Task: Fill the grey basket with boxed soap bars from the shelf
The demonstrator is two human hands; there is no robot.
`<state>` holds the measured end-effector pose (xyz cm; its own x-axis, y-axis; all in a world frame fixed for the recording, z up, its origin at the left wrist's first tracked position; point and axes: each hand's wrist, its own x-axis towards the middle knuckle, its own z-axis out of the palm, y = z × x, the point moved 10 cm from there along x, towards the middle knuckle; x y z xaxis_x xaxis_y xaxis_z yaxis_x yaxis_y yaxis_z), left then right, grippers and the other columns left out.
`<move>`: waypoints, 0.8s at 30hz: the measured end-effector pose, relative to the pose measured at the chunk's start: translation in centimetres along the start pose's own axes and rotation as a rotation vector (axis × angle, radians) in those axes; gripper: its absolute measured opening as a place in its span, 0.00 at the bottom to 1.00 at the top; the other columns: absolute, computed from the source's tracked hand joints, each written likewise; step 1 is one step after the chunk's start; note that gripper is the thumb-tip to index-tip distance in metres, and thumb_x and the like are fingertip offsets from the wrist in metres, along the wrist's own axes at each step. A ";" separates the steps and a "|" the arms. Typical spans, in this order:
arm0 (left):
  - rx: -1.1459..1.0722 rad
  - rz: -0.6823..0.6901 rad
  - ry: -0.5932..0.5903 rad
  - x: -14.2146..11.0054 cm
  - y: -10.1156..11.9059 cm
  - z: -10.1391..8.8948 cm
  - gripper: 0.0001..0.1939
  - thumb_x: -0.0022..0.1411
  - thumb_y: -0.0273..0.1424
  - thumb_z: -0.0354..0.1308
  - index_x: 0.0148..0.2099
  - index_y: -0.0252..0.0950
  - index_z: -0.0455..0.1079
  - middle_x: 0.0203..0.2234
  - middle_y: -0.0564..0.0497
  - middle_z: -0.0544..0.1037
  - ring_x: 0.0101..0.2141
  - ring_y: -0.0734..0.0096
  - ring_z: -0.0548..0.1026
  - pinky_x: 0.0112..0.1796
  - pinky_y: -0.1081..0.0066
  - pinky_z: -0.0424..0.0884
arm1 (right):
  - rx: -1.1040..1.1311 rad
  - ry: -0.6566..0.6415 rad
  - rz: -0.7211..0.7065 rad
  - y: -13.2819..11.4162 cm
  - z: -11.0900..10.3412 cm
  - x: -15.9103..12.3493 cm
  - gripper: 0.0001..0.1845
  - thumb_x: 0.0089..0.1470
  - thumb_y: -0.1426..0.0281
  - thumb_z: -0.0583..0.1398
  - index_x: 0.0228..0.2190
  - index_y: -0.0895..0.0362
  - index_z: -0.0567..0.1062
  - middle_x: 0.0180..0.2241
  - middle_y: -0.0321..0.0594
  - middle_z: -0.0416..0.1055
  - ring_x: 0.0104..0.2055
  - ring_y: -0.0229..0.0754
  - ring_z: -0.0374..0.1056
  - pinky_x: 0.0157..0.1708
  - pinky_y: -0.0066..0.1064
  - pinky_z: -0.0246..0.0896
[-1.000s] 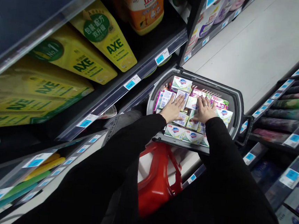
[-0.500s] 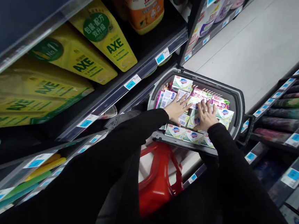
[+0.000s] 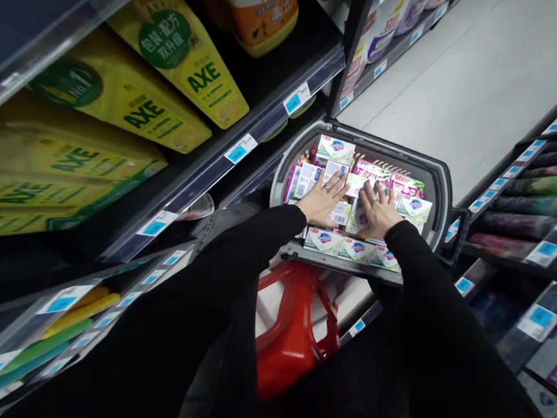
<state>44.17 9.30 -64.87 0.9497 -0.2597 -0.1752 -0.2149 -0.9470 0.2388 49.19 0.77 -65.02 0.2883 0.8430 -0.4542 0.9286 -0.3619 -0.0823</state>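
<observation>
A grey shopping basket is filled with small white-and-green soap boxes, several of them in a row along its near side. My left hand lies with fingers spread over the boxes left of the middle. To its right, my right hand rests on more boxes, fingers apart and a ring showing. Neither hand grips a box. Purple-and-white packs sit toward the far right inside the basket. What lies under both palms is hidden.
Left, a shelf holds yellow AXE bottles and an orange-labelled jug. A red plastic stool-like object stands below the basket. Shelves with rolled packs line the right. Pale floor runs ahead.
The whole view has shifted slightly, so basket and shelves sit a little further left and up. Both hands stay spread on the boxes, with the left fingers drawn slightly closer together.
</observation>
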 end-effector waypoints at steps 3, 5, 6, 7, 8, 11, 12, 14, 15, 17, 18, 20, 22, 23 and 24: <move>0.008 0.003 -0.014 -0.4 0.3 0.4 0.54 0.57 0.54 0.58 0.72 0.24 0.44 0.70 0.27 0.38 0.69 0.35 0.36 0.62 0.33 0.33 | -0.040 0.056 -0.094 -1.8 -0.2 -1.2 0.53 0.44 0.55 0.62 0.65 0.70 0.56 0.68 0.65 0.47 0.68 0.76 0.40 0.62 0.70 0.30; 0.012 0.014 -0.030 -0.6 0.5 0.6 0.54 0.57 0.54 0.58 0.73 0.25 0.44 0.71 0.28 0.39 0.70 0.36 0.37 0.63 0.34 0.34 | -0.050 0.094 -0.108 -2.3 0.0 -2.2 0.45 0.48 0.58 0.61 0.63 0.69 0.62 0.66 0.63 0.54 0.66 0.72 0.46 0.62 0.68 0.33; 0.013 0.017 -0.038 -0.7 0.6 0.7 0.54 0.57 0.54 0.58 0.73 0.26 0.43 0.71 0.29 0.39 0.70 0.37 0.37 0.63 0.35 0.34 | -0.048 0.111 -0.098 -2.4 0.1 -2.6 0.42 0.49 0.59 0.61 0.62 0.68 0.64 0.65 0.63 0.57 0.65 0.70 0.49 0.62 0.66 0.36; 0.013 0.017 -0.044 -0.8 0.6 0.8 0.54 0.57 0.53 0.59 0.73 0.26 0.43 0.71 0.29 0.39 0.70 0.37 0.36 0.63 0.35 0.34 | -0.043 0.124 -0.087 -2.4 0.2 -2.9 0.40 0.51 0.60 0.60 0.61 0.68 0.65 0.63 0.63 0.59 0.64 0.69 0.52 0.61 0.65 0.39; 0.012 0.016 -0.046 -0.8 0.6 0.9 0.54 0.58 0.53 0.59 0.73 0.26 0.43 0.71 0.30 0.38 0.70 0.37 0.36 0.63 0.36 0.35 | -0.035 0.132 -0.083 -2.4 0.4 -3.2 0.37 0.53 0.61 0.59 0.60 0.67 0.66 0.62 0.62 0.61 0.63 0.67 0.54 0.61 0.63 0.43; 0.005 0.015 -0.032 -0.9 0.5 0.7 0.53 0.58 0.51 0.60 0.73 0.27 0.43 0.71 0.30 0.38 0.70 0.38 0.37 0.64 0.36 0.35 | -0.001 0.119 -0.121 -2.8 1.0 -3.5 0.30 0.58 0.64 0.55 0.59 0.65 0.69 0.61 0.60 0.64 0.61 0.63 0.57 0.59 0.58 0.50; 0.001 0.017 -0.026 -0.9 0.5 0.7 0.53 0.58 0.51 0.60 0.73 0.27 0.43 0.71 0.30 0.39 0.70 0.38 0.37 0.64 0.36 0.35 | 0.013 0.109 -0.140 -2.9 1.2 -3.5 0.29 0.59 0.65 0.54 0.58 0.64 0.70 0.60 0.58 0.65 0.61 0.63 0.57 0.59 0.58 0.51; -0.004 0.025 -0.022 -1.1 0.5 0.7 0.50 0.59 0.50 0.60 0.73 0.29 0.45 0.71 0.31 0.40 0.70 0.38 0.38 0.63 0.35 0.35 | 0.040 0.093 -0.168 -3.1 1.3 -3.5 0.28 0.58 0.67 0.54 0.59 0.60 0.70 0.60 0.56 0.66 0.61 0.62 0.57 0.59 0.60 0.52; -0.005 0.032 -0.021 -1.2 0.5 0.7 0.49 0.59 0.49 0.60 0.73 0.30 0.46 0.71 0.31 0.40 0.70 0.39 0.38 0.63 0.35 0.35 | 0.049 0.086 -0.178 -3.2 1.2 -3.5 0.28 0.58 0.68 0.54 0.59 0.59 0.70 0.59 0.56 0.66 0.61 0.62 0.57 0.59 0.60 0.52; -0.001 0.052 -0.014 -1.3 0.7 0.7 0.46 0.60 0.47 0.60 0.72 0.31 0.49 0.71 0.33 0.41 0.70 0.39 0.39 0.63 0.34 0.35 | 0.050 0.081 -0.171 -3.2 0.9 -3.4 0.30 0.56 0.67 0.55 0.60 0.60 0.69 0.59 0.57 0.66 0.61 0.63 0.56 0.58 0.59 0.53; -0.001 0.065 -0.009 -1.4 0.8 0.8 0.44 0.60 0.46 0.60 0.71 0.31 0.51 0.71 0.33 0.42 0.70 0.39 0.40 0.63 0.33 0.35 | 0.043 0.084 -0.144 -3.0 0.6 -3.2 0.32 0.55 0.66 0.56 0.60 0.62 0.68 0.60 0.58 0.65 0.61 0.64 0.56 0.58 0.58 0.53; -0.008 0.082 0.003 -1.4 1.0 0.9 0.41 0.61 0.44 0.60 0.69 0.30 0.55 0.71 0.33 0.46 0.70 0.39 0.41 0.63 0.33 0.35 | 0.021 0.092 -0.053 -2.4 0.0 -2.9 0.38 0.51 0.63 0.59 0.61 0.68 0.65 0.60 0.62 0.62 0.61 0.66 0.54 0.58 0.58 0.52; -0.020 0.086 0.014 -1.3 1.1 1.0 0.39 0.61 0.44 0.60 0.68 0.30 0.58 0.69 0.33 0.51 0.69 0.39 0.42 0.63 0.32 0.35 | 0.000 0.089 0.053 -1.8 -0.5 -2.5 0.45 0.46 0.61 0.61 0.61 0.71 0.62 0.60 0.65 0.61 0.60 0.69 0.52 0.57 0.58 0.51; -0.023 0.084 0.018 -1.3 1.1 1.0 0.38 0.61 0.44 0.60 0.67 0.30 0.58 0.69 0.33 0.53 0.69 0.39 0.43 0.63 0.32 0.35 | -0.009 0.081 0.099 -1.7 -0.6 -2.2 0.47 0.44 0.60 0.62 0.61 0.72 0.61 0.60 0.66 0.60 0.59 0.69 0.53 0.56 0.58 0.51; -0.023 0.082 0.022 -1.3 1.0 1.0 0.38 0.61 0.44 0.60 0.67 0.30 0.59 0.68 0.33 0.54 0.69 0.38 0.43 0.63 0.31 0.35 | -0.016 0.072 0.139 -1.5 -0.7 -2.0 0.48 0.42 0.60 0.62 0.61 0.72 0.61 0.60 0.66 0.60 0.58 0.69 0.53 0.55 0.58 0.51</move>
<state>42.49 8.46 -65.39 0.9339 -0.3316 -0.1334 -0.2868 -0.9180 0.2738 47.36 -0.10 -63.34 0.4293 0.8119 -0.3957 0.8821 -0.4709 -0.0090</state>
